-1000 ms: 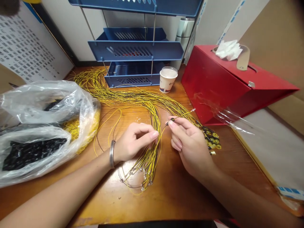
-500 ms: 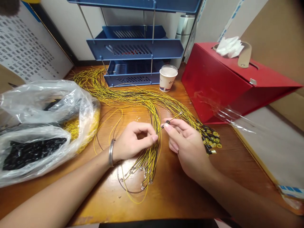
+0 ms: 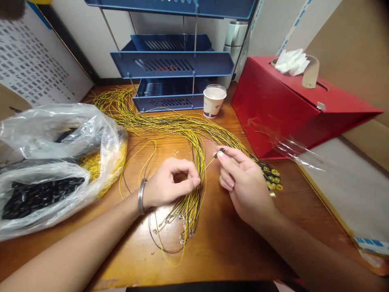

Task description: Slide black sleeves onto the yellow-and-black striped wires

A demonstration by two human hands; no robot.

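Note:
My left hand, a metal bangle on its wrist, pinches a yellow wire between thumb and forefinger. That wire runs taut up to my right hand, whose thumb and forefinger are closed on a small black sleeve around it. Under my left fingertips lies a bundle of yellow and black wires, with bare metal terminals at its near ends. Right of my right hand, other wire ends carry black sleeves and yellow rings.
On the left, clear plastic bags hold black sleeves and yellow rings. A paper cup stands before blue shelf trays. A red box with tissues is at the right.
My right hand has moved slightly right and up with the black sleeve, leaving more wire between the hands. The terminal that stuck out past my right fingers no longer shows. My left hand stays nearly still.

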